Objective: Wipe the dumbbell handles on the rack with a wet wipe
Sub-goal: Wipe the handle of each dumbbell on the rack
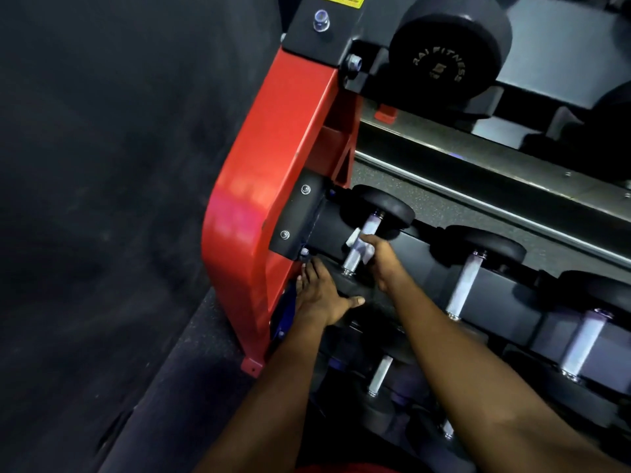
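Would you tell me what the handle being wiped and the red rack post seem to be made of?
The handle looks like bare steel: silvery, matte, perhaps knurled. The rack post is probably painted metal: glossy red, light reflections, bolted plates.

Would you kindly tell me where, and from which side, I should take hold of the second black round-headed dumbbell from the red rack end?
Wrap the silver knurled handle at its middle, coming from above. It lies bare and sloped, facing up, between wide black round heads that look too broad for fingers to close round.
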The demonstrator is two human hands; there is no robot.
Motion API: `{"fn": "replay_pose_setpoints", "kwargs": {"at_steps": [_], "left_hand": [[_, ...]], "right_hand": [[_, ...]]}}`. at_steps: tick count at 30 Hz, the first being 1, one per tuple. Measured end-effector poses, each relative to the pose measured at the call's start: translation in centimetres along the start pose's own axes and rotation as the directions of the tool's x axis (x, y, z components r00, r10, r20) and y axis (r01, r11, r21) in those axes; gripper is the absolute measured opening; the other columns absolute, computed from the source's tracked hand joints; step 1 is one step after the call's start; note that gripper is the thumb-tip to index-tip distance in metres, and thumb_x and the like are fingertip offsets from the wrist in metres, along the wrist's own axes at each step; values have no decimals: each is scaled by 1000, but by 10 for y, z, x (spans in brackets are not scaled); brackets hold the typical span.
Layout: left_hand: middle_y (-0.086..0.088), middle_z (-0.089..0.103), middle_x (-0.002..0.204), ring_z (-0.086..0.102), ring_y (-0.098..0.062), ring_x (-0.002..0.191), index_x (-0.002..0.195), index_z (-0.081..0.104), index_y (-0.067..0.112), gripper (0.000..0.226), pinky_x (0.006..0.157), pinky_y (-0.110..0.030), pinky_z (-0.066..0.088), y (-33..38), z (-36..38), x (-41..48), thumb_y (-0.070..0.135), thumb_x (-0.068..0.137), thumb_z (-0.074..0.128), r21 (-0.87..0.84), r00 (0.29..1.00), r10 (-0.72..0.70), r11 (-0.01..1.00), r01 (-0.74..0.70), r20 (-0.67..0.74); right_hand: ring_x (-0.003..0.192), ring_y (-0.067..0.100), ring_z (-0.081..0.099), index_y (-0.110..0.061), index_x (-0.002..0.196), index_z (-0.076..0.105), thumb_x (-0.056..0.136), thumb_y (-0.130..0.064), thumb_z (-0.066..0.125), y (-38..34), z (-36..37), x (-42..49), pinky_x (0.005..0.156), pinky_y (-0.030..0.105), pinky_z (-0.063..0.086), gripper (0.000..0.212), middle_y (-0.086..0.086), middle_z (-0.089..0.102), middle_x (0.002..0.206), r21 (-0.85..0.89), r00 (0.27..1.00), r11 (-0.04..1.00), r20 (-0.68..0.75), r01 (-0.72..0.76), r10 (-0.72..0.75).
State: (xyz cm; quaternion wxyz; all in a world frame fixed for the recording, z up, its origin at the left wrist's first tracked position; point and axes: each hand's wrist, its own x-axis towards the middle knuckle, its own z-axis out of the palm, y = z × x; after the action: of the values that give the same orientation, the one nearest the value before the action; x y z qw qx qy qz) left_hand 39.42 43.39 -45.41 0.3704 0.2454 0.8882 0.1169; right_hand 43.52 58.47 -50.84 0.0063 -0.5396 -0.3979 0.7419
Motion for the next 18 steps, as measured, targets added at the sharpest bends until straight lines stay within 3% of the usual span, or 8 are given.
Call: {"fn": "replay_pose_setpoints", "kwargs": {"at_steps": [2, 6, 8, 12, 15, 18], "left_hand": [[-19, -1, 165, -2, -27, 153, 154, -10, 1, 139, 124, -39, 2, 0, -1, 0, 66, 68, 77, 5, 1000, 2, 1000, -2, -5], [-20, -1, 164, -2, -27, 153, 154, -9, 0, 140, 124, -39, 2, 0, 0, 0, 66, 67, 78, 1, 1000, -5, 1000, 5, -2], [-20, 0, 164, -2, -27, 153, 154, -8, 0, 140, 124, -39, 2, 0, 0, 1, 66, 67, 78, 2, 1000, -2, 1000, 2, -4], [-19, 0, 164, -2, -27, 153, 154, -8, 0, 140, 124, -40, 2, 0, 0, 0, 66, 67, 78, 6, 1000, 1, 1000, -1, -12], [-19, 0, 164, -2, -27, 153, 154, -10, 0, 140, 124, -40, 2, -1, 0, 1, 67, 67, 78, 14, 1000, 4, 1000, -4, -8], [-20, 0, 164, -1, -27, 153, 154, -10, -1, 140, 124, -40, 2, 0, 1, 1, 67, 67, 77, 19, 1000, 5, 1000, -5, -9]], "right_hand": [[79, 24, 63, -11, 109, 70, 59, -45, 71, 4, 3, -20, 76, 33, 48, 61, 12, 71, 94, -47, 999, 999, 40, -27, 29], [62, 17, 60, -11, 79, 74, 80, -28, 67, 5, -9, -23, 56, 23, 44, 19, 9, 69, 73, -179, 1000, 984, -8, -18, 17], [60, 18, 55, -8, 77, 73, 82, -26, 64, 0, -9, -23, 56, 26, 40, 21, 10, 64, 67, -118, 999, 993, -34, -9, 5], [64, 24, 60, -8, 103, 71, 79, -27, 63, 7, 3, -27, 60, 28, 47, 32, 14, 67, 81, -32, 999, 999, 9, -31, 31], [58, 23, 53, -5, 84, 69, 83, -15, 60, 7, 2, -31, 53, 23, 42, 14, 13, 60, 67, -193, 999, 980, -19, -40, 37], [48, 20, 47, -6, 64, 60, 83, -13, 61, -6, -1, -27, 44, 18, 35, 20, 12, 54, 56, -311, 997, 950, -79, -39, 15]]}}
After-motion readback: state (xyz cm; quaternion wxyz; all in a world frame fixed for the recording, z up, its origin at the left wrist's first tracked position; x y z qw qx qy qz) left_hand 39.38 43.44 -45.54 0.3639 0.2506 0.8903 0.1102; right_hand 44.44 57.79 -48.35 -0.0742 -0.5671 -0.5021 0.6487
